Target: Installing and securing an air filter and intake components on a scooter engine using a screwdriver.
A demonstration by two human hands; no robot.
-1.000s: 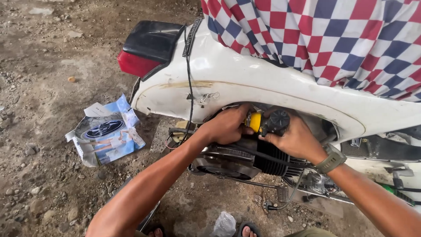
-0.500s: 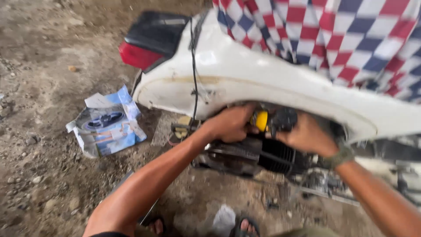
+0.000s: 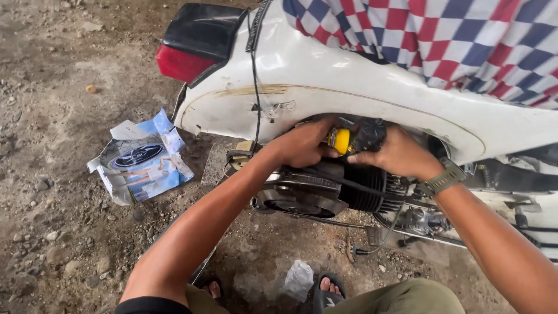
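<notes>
White body panel [image 3: 325,87] close above engine [image 3: 325,195]

outdoor repair spot | dirt ground [image 3: 52,244] | opened white scooter [image 3: 325,87]

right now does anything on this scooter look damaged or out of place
Yes: the white body panel is scuffed and cracked above the engine, where both hands work on a yellow part. A torn package lies in the dirt.

The scooter body [image 3: 325,87] is white with a red tail light [image 3: 180,63] and black seat [image 3: 204,30]. A red, white and blue chequered cloth [image 3: 442,40] drapes it. At nine o'clock lies a blue-and-white packet [image 3: 142,160]; between the hands, a yellow part [image 3: 340,141].
</notes>
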